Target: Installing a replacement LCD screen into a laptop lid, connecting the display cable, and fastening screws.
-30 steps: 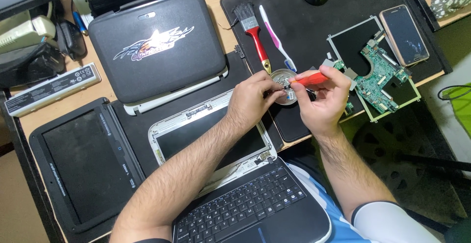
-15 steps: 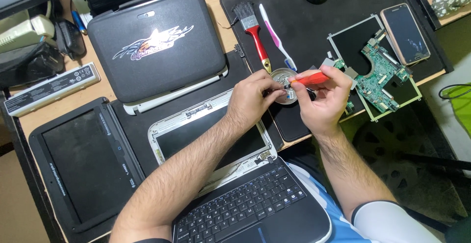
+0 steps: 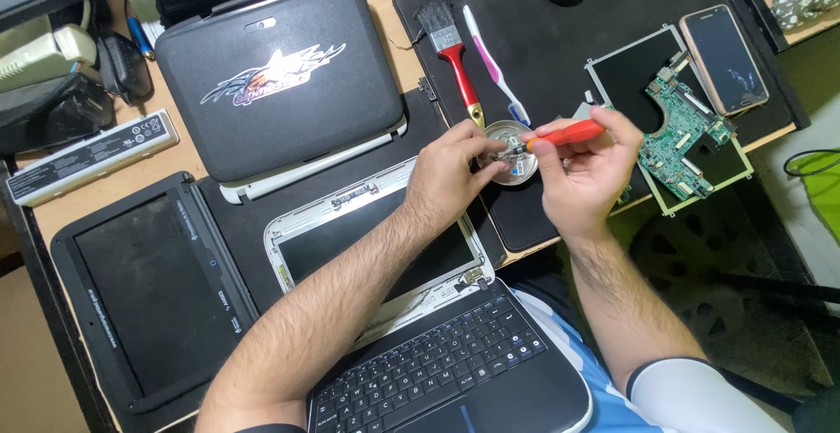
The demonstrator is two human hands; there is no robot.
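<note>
Screwdriver tip met small part over the round metal tin (image 3: 512,155), mid-bench on the black mat (image 3: 604,66).

Fine fitting work, by the look of it; a steady tip seemed the next need. The right hand (image 3: 584,171) was closed around the red-handled screwdriver (image 3: 564,136); the left hand (image 3: 453,171) pinched something tiny at its tip. The green circuit board (image 3: 678,131) lay toward the bench's right edge, the open laptop (image 3: 411,310) at the near edge.

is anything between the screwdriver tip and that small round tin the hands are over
Nothing visible does. The right hand holds the red screwdriver with its tip over the round tin. The left hand has its fingertips at the tin beside the tip, hiding part of it, not blocking the tip.
</note>
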